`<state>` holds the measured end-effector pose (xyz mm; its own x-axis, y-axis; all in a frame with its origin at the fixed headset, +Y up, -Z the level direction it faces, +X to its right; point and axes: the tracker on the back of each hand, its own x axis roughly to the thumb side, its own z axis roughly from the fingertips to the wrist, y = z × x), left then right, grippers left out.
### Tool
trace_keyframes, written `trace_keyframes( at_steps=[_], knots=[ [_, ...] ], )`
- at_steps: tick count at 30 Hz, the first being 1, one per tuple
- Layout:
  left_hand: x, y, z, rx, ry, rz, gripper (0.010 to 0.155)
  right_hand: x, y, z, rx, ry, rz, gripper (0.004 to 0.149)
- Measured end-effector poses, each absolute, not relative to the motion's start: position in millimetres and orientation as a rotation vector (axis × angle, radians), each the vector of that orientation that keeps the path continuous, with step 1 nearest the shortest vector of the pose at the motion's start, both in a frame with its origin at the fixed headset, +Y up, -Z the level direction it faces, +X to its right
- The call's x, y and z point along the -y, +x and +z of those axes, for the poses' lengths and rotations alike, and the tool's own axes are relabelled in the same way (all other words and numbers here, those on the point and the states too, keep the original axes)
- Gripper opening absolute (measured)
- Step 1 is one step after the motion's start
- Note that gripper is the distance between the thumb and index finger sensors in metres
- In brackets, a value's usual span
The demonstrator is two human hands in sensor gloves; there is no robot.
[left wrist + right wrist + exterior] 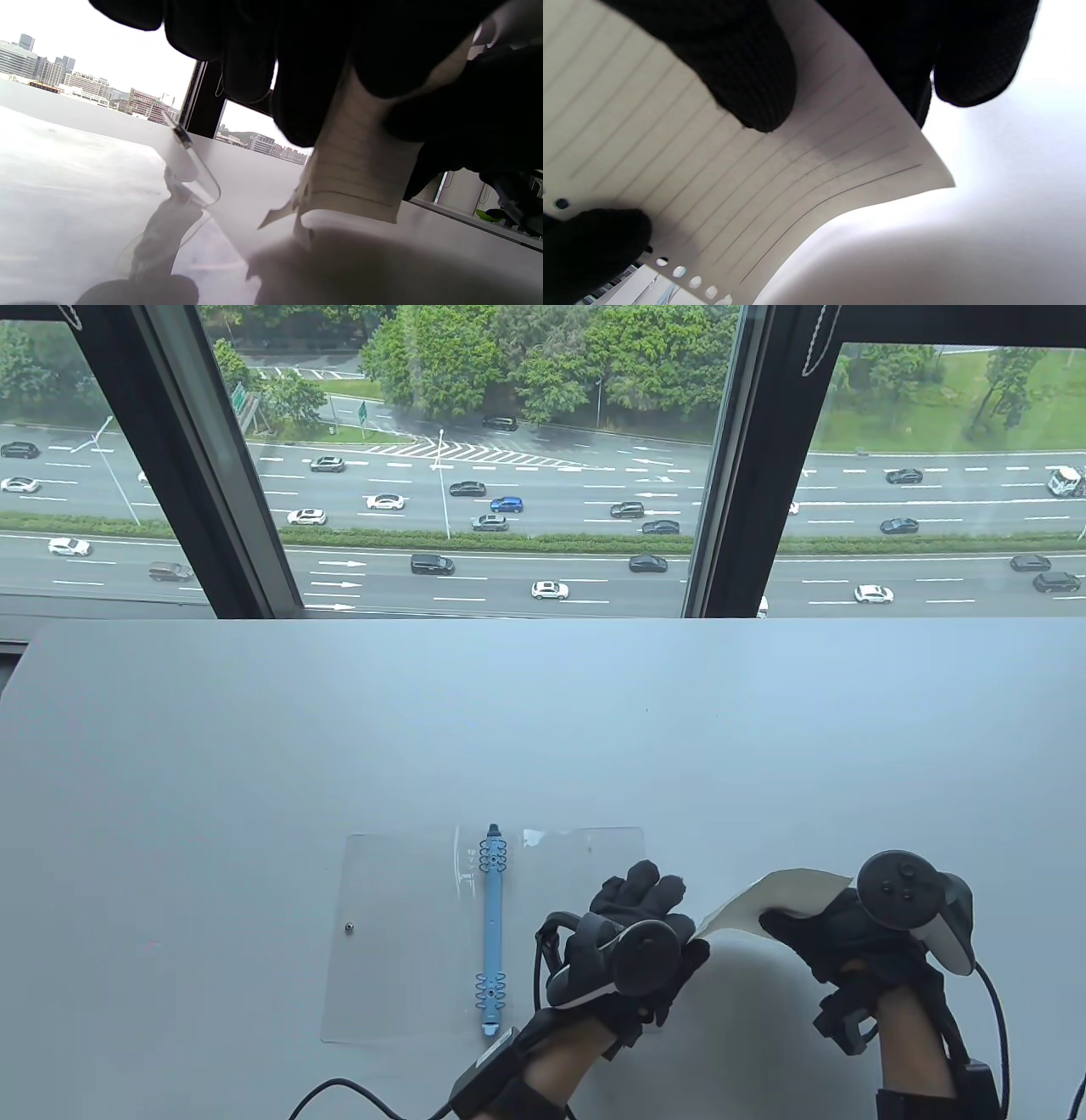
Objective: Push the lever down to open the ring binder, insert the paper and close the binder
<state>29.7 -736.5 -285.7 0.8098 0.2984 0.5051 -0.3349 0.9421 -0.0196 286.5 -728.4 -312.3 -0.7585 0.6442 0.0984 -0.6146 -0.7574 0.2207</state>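
Table view: the open binder [407, 933] lies flat on the worktop [543, 729], its blue ring strip [491, 933] down the middle; the left hand [628, 937] and right hand [836, 929] hold the paper [776, 903] just right of it.
Left wrist view: left fingers [305, 84] pinch the sheet (lined).
Right wrist view: right fingers [746, 84] pinch its punched sheet.

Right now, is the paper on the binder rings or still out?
Out. Both hands hold the lined paper in the air, right of the blue ring spine.
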Motion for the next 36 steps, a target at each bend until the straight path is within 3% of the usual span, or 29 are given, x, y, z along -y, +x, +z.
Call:
trace_keyframes(
  at_steps=[1,6,10,15,23,36],
  knots=[
    [739,30,-286,0.532,0.050,0.319,0.051,732,286,-313,-0.286,0.212,2.445,0.039],
    [736,25,-287,0.523,0.087,0.399,0.052,724,287,-311,-0.203,0.229,2.396,0.038],
    [740,24,-288,0.533,0.054,0.360,0.052,732,284,-312,-0.324,0.217,2.439,0.038],
    [733,7,-292,0.485,0.064,0.564,0.056,724,288,-311,-0.299,0.261,2.288,0.036],
    [734,-22,-302,0.369,-0.011,0.876,0.043,724,284,-309,-0.383,0.330,2.121,0.037],
    [741,-35,-311,0.309,-0.082,1.016,0.042,712,295,-306,-0.040,0.311,2.002,0.038]
  ],
)
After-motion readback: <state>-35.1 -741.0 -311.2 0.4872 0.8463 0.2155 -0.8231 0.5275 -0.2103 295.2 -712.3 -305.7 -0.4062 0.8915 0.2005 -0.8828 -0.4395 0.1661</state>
